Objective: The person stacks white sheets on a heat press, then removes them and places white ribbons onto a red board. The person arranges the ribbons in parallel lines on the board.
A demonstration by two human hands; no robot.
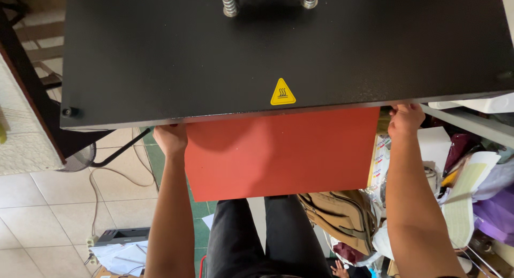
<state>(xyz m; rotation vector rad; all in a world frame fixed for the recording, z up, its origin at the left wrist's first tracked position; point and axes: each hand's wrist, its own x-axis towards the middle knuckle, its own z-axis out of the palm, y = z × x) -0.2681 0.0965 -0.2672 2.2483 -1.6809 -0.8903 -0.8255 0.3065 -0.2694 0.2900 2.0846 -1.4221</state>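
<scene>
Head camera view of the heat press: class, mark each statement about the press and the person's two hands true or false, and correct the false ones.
1. The pad under the black upper plate is blue. False: the pad is red-orange.
2. The left hand is at the pad's left edge, just under the plate's front rim. True.
3. The right hand rests on the tan bag. False: it is up at the plate's front rim by the pad's right corner; the tan bag lies lower down.
4. A yellow triangular warning sticker sits near the plate's front edge. True.
5. Both hands hold a folded shirt. False: no shirt shows; whether the fingers grip anything is hidden by the plate.
</scene>
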